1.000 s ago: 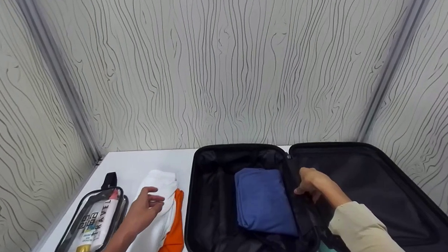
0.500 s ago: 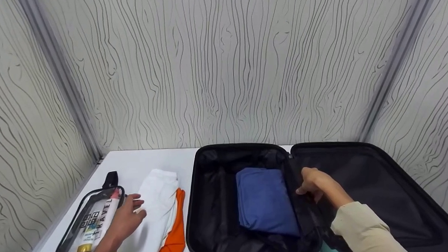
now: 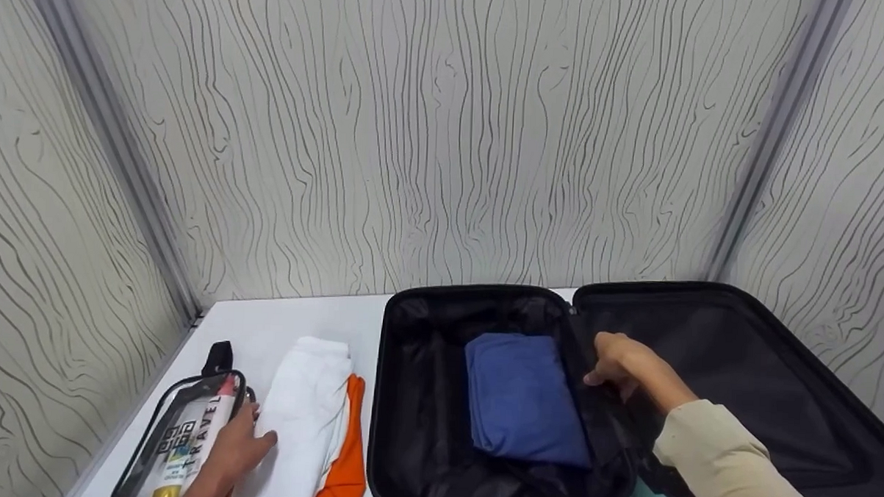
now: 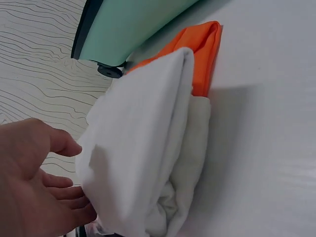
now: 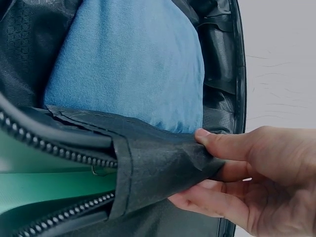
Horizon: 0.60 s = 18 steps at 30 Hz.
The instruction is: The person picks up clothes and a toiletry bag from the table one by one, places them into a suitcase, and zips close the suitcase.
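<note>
My right hand [image 3: 624, 360] pinches the black fabric lining strip [image 5: 158, 158] along the hinge of the open suitcase [image 3: 419, 490]. Inside the suitcase's left half lies a folded blue cloth [image 3: 525, 398], close beside that strip. On the left, my left hand [image 3: 236, 447] is low between the clear toiletry bag [image 3: 164, 408] and a folded white cloth [image 3: 300, 405]. In the left wrist view, its loosely bent fingers [image 4: 66, 197] are at the edge of the white cloth; whether they touch it I cannot tell. An orange cloth [image 3: 345, 451] lies partly under the white one.
Tubes [image 3: 211, 432] show through the toiletry bag, which has a black strap [image 3: 218, 358]. The suitcase's right half [image 3: 732, 376] lies open beside the right wall. A white table [image 3: 263, 319] carries everything, with patterned panels [image 3: 446, 131] behind and at the sides.
My left hand has moved left and down, from over the white cloth to the gap beside the toiletry bag. The right hand keeps its hold on the lining strip.
</note>
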Each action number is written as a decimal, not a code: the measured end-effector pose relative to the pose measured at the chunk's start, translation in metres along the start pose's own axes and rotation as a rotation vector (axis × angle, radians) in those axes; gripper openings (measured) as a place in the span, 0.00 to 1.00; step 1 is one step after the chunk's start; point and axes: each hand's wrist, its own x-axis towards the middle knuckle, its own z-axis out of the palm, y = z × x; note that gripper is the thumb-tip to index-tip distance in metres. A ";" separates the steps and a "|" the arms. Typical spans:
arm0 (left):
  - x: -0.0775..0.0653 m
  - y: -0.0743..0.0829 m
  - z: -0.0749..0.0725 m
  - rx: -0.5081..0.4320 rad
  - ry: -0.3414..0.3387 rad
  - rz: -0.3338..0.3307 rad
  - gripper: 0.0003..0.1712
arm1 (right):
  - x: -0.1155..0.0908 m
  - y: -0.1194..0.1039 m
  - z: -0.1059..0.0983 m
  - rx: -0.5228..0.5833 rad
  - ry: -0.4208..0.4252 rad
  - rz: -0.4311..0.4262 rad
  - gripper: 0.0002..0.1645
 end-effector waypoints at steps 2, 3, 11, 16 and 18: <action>0.002 -0.002 0.002 0.033 -0.024 -0.010 0.38 | -0.001 0.001 0.000 0.009 0.002 -0.001 0.16; 0.003 -0.002 0.003 0.055 -0.026 -0.005 0.38 | -0.001 0.002 0.000 0.014 0.002 -0.001 0.16; 0.014 0.012 0.004 0.119 -0.039 -0.056 0.38 | 0.000 0.006 0.001 0.010 0.017 -0.021 0.17; 0.017 0.011 0.002 -0.017 -0.066 -0.104 0.37 | 0.004 0.005 0.001 0.002 0.006 -0.009 0.18; 0.017 0.009 0.002 -0.084 -0.049 -0.099 0.32 | 0.005 0.004 0.000 0.000 -0.003 0.002 0.18</action>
